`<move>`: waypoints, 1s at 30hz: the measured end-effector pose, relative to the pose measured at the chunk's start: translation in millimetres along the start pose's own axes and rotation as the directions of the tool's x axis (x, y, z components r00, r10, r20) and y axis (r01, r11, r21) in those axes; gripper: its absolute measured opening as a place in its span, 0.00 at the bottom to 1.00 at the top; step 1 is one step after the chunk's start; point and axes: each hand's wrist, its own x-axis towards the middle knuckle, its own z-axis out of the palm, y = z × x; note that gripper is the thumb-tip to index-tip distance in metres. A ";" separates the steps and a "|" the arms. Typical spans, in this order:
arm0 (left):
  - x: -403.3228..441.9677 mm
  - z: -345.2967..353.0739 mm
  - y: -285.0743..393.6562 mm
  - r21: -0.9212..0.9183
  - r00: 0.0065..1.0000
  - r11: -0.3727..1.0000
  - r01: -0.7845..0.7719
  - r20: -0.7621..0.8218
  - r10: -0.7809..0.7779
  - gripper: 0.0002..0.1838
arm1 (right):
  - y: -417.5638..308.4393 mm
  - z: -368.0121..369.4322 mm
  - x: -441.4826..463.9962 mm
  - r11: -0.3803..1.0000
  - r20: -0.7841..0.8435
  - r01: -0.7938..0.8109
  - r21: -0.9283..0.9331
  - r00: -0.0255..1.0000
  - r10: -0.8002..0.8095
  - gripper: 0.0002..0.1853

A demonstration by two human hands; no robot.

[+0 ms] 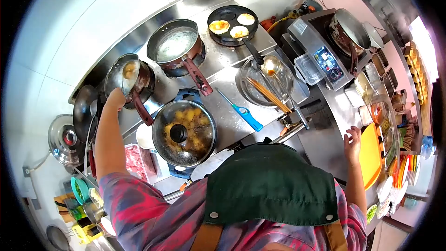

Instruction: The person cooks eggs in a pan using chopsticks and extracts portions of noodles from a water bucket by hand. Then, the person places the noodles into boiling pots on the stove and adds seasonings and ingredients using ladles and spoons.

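At the far left burner my left hand (117,97) is closed at the near rim of a small brown saucepan (134,81). From its fingers a thin-handled utensil (122,84) seems to reach into the pan, where round brownish pieces (129,70) sit in liquid; its head is not clear. My right hand (353,140) hangs over the right counter with its fingers apart and nothing in them. Just beside it lies an orange cutting board (370,155). A glass-lidded pot (184,132) of yellow chunks stands in front of me.
A larger saucepan (175,45) of liquid and a black egg pan (232,24) with three eggs occupy the back burners. A blue lighter (247,117) lies before a metal basin (260,83) with chopsticks (269,95) across it. An induction cooker (327,58) stands right; raw meat (135,160) lies left.
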 end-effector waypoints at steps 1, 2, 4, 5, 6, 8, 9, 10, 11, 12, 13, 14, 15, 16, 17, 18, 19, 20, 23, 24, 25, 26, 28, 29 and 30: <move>5.3 4.1 0.3 0.132 0.998 0.989 0.062 -0.013 -0.060 0.12 | -0.6 -0.3 -1.6 1.000 0.017 0.020 -0.003 1.000 -0.020 0.09; 2.9 1.4 2.8 0.134 0.998 0.989 0.058 -0.010 -0.057 0.12 | -0.1 -1.1 -3.0 0.999 0.034 0.042 -0.006 0.999 -0.042 0.09; -10.8 -16.9 10.2 0.177 0.996 0.981 0.079 0.021 -0.084 0.08 | 5.2 -2.5 -6.4 0.998 0.038 0.052 -0.020 0.998 -0.051 0.09; -21.3 -32.5 20.9 0.181 0.988 0.979 0.093 0.103 -0.113 0.08 | 8.4 -2.6 -8.6 0.999 0.031 0.040 -0.030 0.999 -0.039 0.09; -24.2 -44.1 23.2 0.157 0.957 0.962 0.225 0.149 -0.248 0.07 | 10.8 -2.0 -10.4 0.999 0.022 0.029 -0.038 0.999 -0.028 0.08; -17.1 -64.0 7.5 0.253 0.927 0.951 0.178 0.280 -0.249 0.05 | 15.0 0.4 -15.5 1.000 0.025 0.006 -0.020 1.000 -0.006 0.08; -26.1 -75.3 16.1 0.254 0.929 0.952 0.174 0.277 -0.244 0.05 | 16.8 1.5 -16.4 1.000 0.026 -0.014 -0.001 1.000 0.014 0.08; -38.3 -87.1 24.9 0.209 0.916 0.972 0.104 0.360 -0.176 0.06 | 16.2 2.5 -17.0 1.000 0.021 -0.018 -0.001 1.000 0.018 0.08; -46.1 -92.6 30.1 0.162 0.892 0.986 0.036 0.440 -0.105 0.09 | 13.6 4.3 -19.5 1.000 0.027 -0.016 0.013 1.000 0.015 0.07; -47.9 -90.3 29.6 0.166 0.894 0.986 0.030 0.436 -0.100 0.09 | 12.3 6.6 -20.4 1.000 0.029 -0.012 0.029 1.000 0.011 0.07; -48.6 -85.0 26.5 -0.008 0.915 0.997 0.082 0.397 -0.072 0.14 | 12.8 9.9 -22.6 1.000 0.020 -0.007 0.023 1.000 0.006 0.07; -46.2 -79.5 23.7 -0.188 0.936 0.975 0.118 0.348 -0.046 0.18 | 12.2 11.9 -23.9 0.999 0.005 -0.009 0.031 1.000 0.009 0.07; -34.6 -69.4 18.0 -0.144 0.937 0.986 0.090 0.347 -0.035 0.24 | 10.7 13.4 -25.0 0.999 0.030 -0.036 0.040 0.999 0.035 0.07; -31.6 -58.6 17.6 -0.224 0.955 0.973 0.058 0.297 0.011 0.15 | 9.2 14.7 -27.3 0.997 0.058 -0.064 0.048 0.996 0.061 0.06; 1.9 -37.5 -10.7 -0.309 0.957 0.949 0.061 0.289 0.033 0.14 | 7.6 15.0 -31.9 0.996 0.049 -0.068 0.057 0.997 0.066 0.06; 8.4 -24.1 -15.7 -0.261 0.981 0.965 -0.040 0.171 0.087 0.11 | 6.2 14.7 -34.2 0.997 0.059 -0.066 0.047 0.996 0.063 0.06; 25.9 -10.9 -26.1 -0.101 0.985 0.990 -0.097 0.133 0.110 0.11 | 5.4 14.5 -33.9 0.998 0.063 -0.059 0.037 0.996 0.057 0.06; 20.5 -5.0 -18.5 -0.009 0.999 0.999 -0.045 0.010 0.045 0.07 | 5.5 14.8 -35.7 0.998 0.070 -0.054 0.026 0.996 0.052 0.06; 67.3 14.7 -60.8 0.662 0.932 0.675 -0.327 0.105 0.348 0.04 | 18.0 16.9 -44.1 0.995 0.080 -0.094 0.027 0.993 0.092 0.06; 24.1 -4.8 -17.5 0.413 0.995 0.906 -0.096 0.042 0.086 0.05 | 20.0 16.9 -46.3 0.994 0.089 -0.105 0.024 0.991 0.102 0.07; -2.8 -21.6 7.0 0.120 0.979 0.976 0.183 0.065 -0.192 0.06 | 18.6 16.5 -46.9 0.994 0.089 -0.107 0.023 0.991 0.105 0.07; -3.1 -33.6 3.1 0.122 0.979 0.976 0.182 0.066 -0.191 0.06 | 15.9 16.7 -46.9 0.994 0.063 -0.102 0.028 0.993 0.100 0.06; -0.7 -52.5 -11.5 -0.120 0.923 0.944 0.308 0.280 -0.265 0.06 | 18.8 18.0 -52.2 0.994 0.049 -0.110 0.027 0.993 0.108 0.06; -14.2 -64.8 -7.6 -0.113 0.921 0.945 0.307 0.285 -0.265 0.06 | 26.5 24.8 -53.4 0.994 0.096 -0.104 0.022 0.990 0.102 0.06; -32.3 -79.5 -1.4 -0.204 0.908 0.942 0.266 0.380 -0.174 0.08 | 34.0 34.5 -52.6 0.995 0.137 -0.095 0.018 0.986 0.091 0.06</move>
